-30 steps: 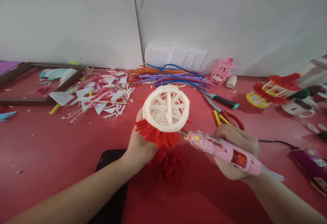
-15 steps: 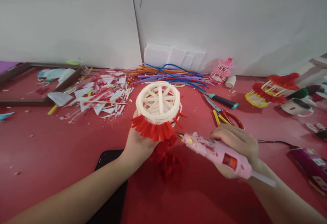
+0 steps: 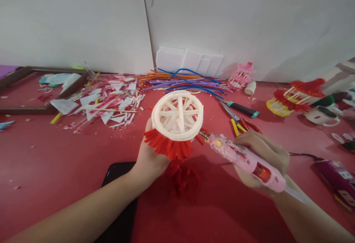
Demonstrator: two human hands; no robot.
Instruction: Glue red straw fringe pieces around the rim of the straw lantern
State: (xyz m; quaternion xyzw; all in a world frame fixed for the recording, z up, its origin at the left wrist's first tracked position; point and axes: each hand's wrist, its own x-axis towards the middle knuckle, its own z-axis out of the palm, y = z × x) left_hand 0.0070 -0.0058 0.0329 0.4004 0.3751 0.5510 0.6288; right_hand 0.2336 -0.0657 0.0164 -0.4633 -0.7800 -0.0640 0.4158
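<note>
My left hand (image 3: 152,158) is closed around the underside of a round white pipe-cleaner frame (image 3: 181,115), its fingers mostly hidden behind it. The frame has a spoked top ring, and a fringe of short red pipe-cleaner pieces (image 3: 168,145) sticks out along its near side. In my right hand (image 3: 262,154) is a pink glue gun (image 3: 244,161), with a clear glue stick out of its back end. The metal nozzle points left at the frame's right edge, close to the red pieces there; whether it touches I cannot tell. Loose red pieces (image 3: 183,182) lie on the table below.
Scissors (image 3: 231,113) and a black-and-teal cutter (image 3: 242,109) lie behind my right hand. Pipe cleaners (image 3: 185,82) and scraps (image 3: 111,98) spread along the wall. A red-and-yellow model (image 3: 294,97) and a mug (image 3: 323,116) stand right. A black phone-like slab (image 3: 119,206) lies under my left forearm.
The white frame has shifted slightly right and turned a little in my left hand. My right hand has moved a little right with the glue gun, whose nozzle is now higher beside the frame's edge.
</note>
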